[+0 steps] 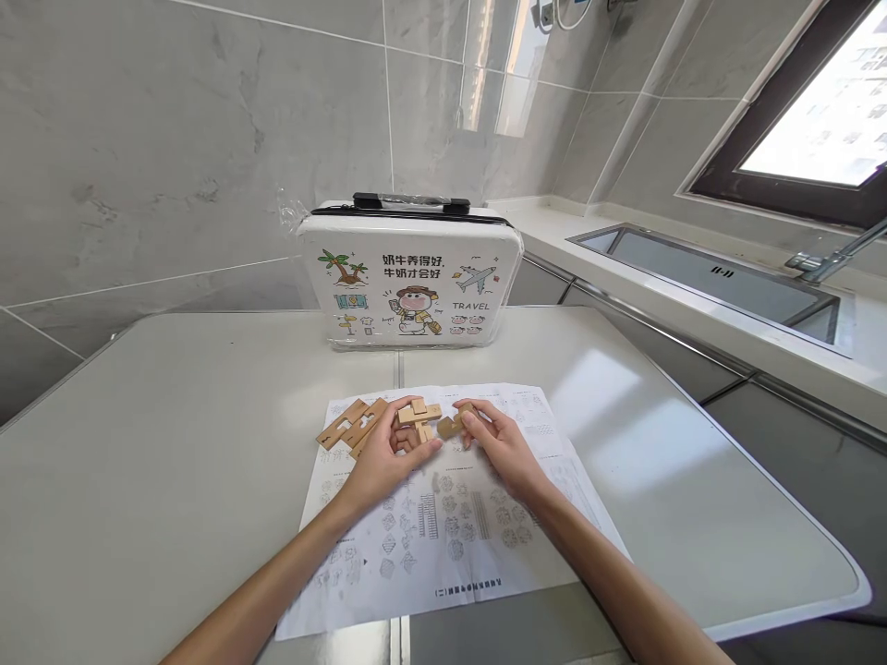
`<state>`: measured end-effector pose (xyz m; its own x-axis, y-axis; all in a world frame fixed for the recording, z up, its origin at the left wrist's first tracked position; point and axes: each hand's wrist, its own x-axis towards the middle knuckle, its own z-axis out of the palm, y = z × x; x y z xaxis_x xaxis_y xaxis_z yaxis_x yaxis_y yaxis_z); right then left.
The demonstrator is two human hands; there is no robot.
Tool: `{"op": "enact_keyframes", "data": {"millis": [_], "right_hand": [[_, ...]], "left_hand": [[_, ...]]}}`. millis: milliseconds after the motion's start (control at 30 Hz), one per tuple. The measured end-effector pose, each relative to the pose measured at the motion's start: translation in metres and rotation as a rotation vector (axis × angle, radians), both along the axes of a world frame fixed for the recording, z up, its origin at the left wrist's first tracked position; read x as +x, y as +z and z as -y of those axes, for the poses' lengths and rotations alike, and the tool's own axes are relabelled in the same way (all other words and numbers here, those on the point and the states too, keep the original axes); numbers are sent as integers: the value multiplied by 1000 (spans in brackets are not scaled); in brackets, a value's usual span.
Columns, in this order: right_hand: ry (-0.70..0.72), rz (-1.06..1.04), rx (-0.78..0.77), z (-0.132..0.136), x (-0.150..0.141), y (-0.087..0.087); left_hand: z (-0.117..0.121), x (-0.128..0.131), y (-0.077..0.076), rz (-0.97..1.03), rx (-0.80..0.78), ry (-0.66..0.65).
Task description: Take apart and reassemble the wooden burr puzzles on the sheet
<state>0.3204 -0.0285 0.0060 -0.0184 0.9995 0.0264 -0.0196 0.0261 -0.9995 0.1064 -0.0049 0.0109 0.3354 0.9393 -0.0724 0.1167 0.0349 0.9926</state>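
Note:
Several notched wooden puzzle pieces lie on a printed instruction sheet (450, 526) on a white table. My left hand (384, 457) is closed around a small cluster of joined wooden pieces (418, 417). My right hand (503, 448) pinches a single wooden block (454, 423) just right of that cluster, almost touching it. Two or three loose flat pieces (350, 425) rest on the sheet to the left of my left hand.
A white case with cartoon prints and the word TRAVEL (410, 277) stands upright at the back of the table (173, 443). A steel sink (707, 272) and tap (835, 254) sit in the counter to the right. Tiled walls rise behind.

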Motion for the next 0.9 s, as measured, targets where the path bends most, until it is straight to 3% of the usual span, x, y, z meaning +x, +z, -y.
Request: {"op": "enact_keyframes", "data": {"millis": [300,633,900], "right_hand": [[-124,330,224,8,-8,-6],[-59,412,289,12,-8,-5],[-22,410,355,13,-7,-5]], "left_hand": [[6,2,4,-71,46,-8],[6,2,7,-111,109,7],[5,1,7,-200,262,4]]}}
